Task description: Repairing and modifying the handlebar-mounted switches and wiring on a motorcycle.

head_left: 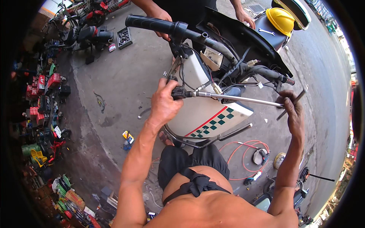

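Note:
My right hand is closed around the crossbar end of a long silver T-handle wrench. The shaft runs left across the front of a motor scooter. At its other end, my left hand grips a black cylindrical part, and the wrench tip meets that part. Just behind are the bare handlebar with its black grip and loose cables. Below the wrench is the scooter's white front panel, with a red stripe and green checks. Some fingers of my left hand are hidden.
Across the scooter stands a person, one hand by the grip, the other by a black panel. A yellow helmet and a spanner rest on a seat. An orange hose coils on the ground. Parts crowd the left.

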Motion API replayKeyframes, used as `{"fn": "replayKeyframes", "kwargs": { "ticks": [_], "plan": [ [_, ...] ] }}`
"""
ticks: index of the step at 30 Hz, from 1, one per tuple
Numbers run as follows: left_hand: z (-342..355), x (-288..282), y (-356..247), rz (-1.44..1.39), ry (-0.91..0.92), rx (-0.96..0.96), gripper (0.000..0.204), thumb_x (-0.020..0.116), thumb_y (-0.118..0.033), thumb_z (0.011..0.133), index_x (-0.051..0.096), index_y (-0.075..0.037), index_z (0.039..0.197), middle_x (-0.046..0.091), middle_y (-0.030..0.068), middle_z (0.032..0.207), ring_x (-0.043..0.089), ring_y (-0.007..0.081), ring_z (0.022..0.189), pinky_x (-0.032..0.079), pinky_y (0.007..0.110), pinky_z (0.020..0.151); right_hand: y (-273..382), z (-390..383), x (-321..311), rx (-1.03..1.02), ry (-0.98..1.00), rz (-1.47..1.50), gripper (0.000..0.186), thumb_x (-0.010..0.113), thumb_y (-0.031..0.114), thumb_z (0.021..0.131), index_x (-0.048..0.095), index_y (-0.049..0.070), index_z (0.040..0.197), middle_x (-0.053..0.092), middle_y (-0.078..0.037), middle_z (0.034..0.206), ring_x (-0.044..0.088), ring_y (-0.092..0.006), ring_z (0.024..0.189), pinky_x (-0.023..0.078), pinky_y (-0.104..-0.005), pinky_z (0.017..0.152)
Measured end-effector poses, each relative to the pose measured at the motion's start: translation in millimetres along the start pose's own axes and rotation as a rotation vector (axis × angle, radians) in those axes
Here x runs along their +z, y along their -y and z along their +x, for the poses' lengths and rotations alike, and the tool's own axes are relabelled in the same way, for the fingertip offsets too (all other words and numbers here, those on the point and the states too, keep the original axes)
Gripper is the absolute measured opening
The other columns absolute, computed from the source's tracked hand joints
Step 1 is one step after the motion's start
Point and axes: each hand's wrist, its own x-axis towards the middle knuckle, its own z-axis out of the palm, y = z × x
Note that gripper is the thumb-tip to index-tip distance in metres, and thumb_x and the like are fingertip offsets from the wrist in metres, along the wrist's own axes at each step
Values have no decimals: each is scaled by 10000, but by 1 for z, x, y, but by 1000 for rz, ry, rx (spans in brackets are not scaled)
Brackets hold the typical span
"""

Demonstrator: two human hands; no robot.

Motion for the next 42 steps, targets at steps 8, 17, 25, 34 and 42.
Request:
{"fn": "replayKeyframes", "kwargs": {
  "ticks": [8,17,25,34,42],
  "plan": [
    [-5,6,-2,-33,-54,-23,303,644,-20,665,580,-38,961,525,129,925,567,339,826,469,382,739,-14,-17,43,135,-573,-117,363,482,334,1000,591,41,1185,632,-121,1065,619,-229,888,490,-316,742],
    [-11,8,3,-36,-79,-22,306,660,-38,670,575,-33,964,524,131,930,567,336,846,469,385,742,-23,23,71,36,-369,1831,359,389,277,1004,529,-22,1145,584,-106,989,546,-252,1015,373,-448,1010],
    [-8,5,10,-7,-72,-24,307,658,-31,668,574,-35,964,528,130,944,572,344,851,473,388,746,6,22,31,316,105,1015,391,508,328,922,567,-28,1070,636,-158,976,630,-294,957,551,-422,786],
    [-14,10,18,-127,-61,3,290,644,-10,664,570,-14,945,519,129,939,547,300,860,457,344,766,-27,-43,-13,294,-202,794,315,442,288,993,544,-10,1000,654,-265,906,676,-250,604,546,-280,443],
    [-4,23,37,-276,83,-33,253,626,-22,724,563,-1,968,506,56,866,504,159,721,441,292,666,-149,-291,-58,693,-869,921,307,486,315,969,576,24,1006,660,-205,956,657,-247,665,499,-299,444]
  ]
}}
